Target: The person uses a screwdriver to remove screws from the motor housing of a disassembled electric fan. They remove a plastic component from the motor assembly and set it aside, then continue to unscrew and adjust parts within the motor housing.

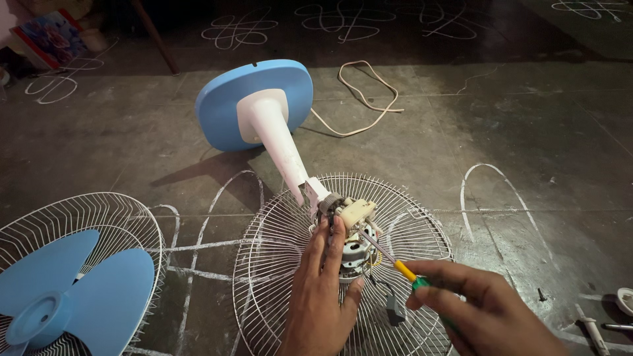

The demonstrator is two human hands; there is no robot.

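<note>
**A:** So what's going on with the hands here?

**B:** The person's left hand (323, 290) is laid over the bare fan motor (349, 247), fingers curled around its left side and pressing it down – a steadying grasp rather than a tight fist. The right hand (484, 310) is clenched around a screwdriver (395, 264) with a yellow and green handle, and the metal shaft runs up-left so the tip sits right at the motor, just under the cream-coloured block on top of it.

**A:** And where's the motor itself?

**B:** It sits in the middle of a white wire rear guard (277, 264) that lies flat on the concrete floor (527, 118), low and centre in the head view. The motor is attached to the white neck (280, 142) of the stand, which slants away toward the far left and ends in a blue base (227, 112) tipped up on its edge.

**A:** Anything else lying around?

**B:** Yeah – near the left edge of the floor there's a second wire guard (125, 217) with the blue fan blade (79, 290) resting in it, well apart from the hands. A cream power cord (366, 99) loops on the floor beyond the base. Near the right edge lie a small dark screw (542, 295) and a pale tool (591, 327), too small to tell what kind. White chalk patterns (501, 191) are drawn all over the floor.
</note>
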